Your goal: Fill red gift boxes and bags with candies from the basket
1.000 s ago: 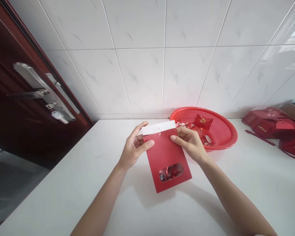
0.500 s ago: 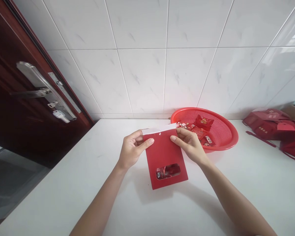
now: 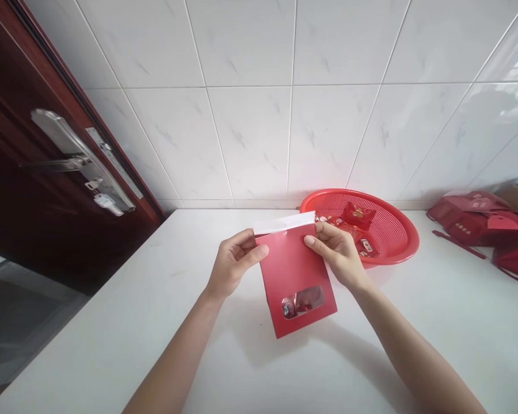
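In the head view, a red paper box point(image 3: 293, 259) is held tilted above the white tabletop point(image 3: 155, 322), in front of the red plastic basket point(image 3: 408, 244). Its upper left edge is pinched by the left hand point(image 3: 237, 261), thumb in front and fingers behind; its upper right edge is pinched likewise by the right hand point(image 3: 339, 253). The white flap point(image 3: 285, 223) is raised at the top, and shiny red wrappers are seen through the window point(image 3: 303, 302). Wrapped sweets point(image 3: 358, 214) are held in the basket; red cartons point(image 3: 470, 218) are seen at the far right
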Tool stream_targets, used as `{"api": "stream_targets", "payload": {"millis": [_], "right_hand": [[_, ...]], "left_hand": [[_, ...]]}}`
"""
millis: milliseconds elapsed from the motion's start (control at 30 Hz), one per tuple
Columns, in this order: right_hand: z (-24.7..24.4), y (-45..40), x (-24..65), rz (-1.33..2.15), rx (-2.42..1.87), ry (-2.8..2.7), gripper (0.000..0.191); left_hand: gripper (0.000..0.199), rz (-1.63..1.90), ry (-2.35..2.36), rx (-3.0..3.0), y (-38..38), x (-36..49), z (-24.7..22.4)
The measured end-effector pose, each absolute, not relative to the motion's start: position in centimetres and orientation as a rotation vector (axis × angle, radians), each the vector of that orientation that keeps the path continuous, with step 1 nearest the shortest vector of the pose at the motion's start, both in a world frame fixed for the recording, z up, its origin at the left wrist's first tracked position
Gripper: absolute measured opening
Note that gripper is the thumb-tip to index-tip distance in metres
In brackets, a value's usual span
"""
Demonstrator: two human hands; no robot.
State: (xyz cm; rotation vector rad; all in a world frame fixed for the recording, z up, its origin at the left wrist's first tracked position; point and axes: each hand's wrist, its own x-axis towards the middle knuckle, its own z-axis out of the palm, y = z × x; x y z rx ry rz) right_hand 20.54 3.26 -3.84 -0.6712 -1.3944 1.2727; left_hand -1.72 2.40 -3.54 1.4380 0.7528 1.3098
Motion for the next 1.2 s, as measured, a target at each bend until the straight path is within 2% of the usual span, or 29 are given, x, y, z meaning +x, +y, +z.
{"api": "stream_targets", "payload": {"millis": [200, 433, 533, 733, 800, 900, 1200], "right_hand": [[-3.6, 3.1, 20.5, 1.336, -0.645, -1.364, 0.018], [-3.8, 2.7, 20.1, 1.221, -0.691, -1.409, 0.02], [-3.9, 2.5, 20.1, 1.167, -0.715, -1.45, 0.022], [-4.1, 2.1, 19.4, 1.084, -0.744, -1.396, 0.03], [-4.2, 2.0, 19.1, 1.074, -0.723, -1.291, 0.033], [-4.4, 1.9, 18.7, 0.998, -0.697, -1.216, 0.027], [-4.6, 2.1, 18.9, 0.957, -0.779, -1.263, 0.031]], "left_hand": [[0.025, 1.323, 0.704, 1.416, 2.2, -1.8, -3.3], [0.014, 1.336, 0.735, 1.359, 2.3, -1.8, -3.7], [0.021, 1.34, 0.753, 1.349, 2.3, -1.8, -3.9], [0.051, 1.457, 0.769, 1.348, 2.0, -1.4, -3.9], [0.053, 1.506, 0.783, 1.387, 1.8, -1.1, -3.8], [0.05, 1.544, 0.77, 1.448, 1.7, -0.9, -3.8], [0.05, 1.519, 0.82, 1.508, 1.5, -1.1, -3.7]]}}
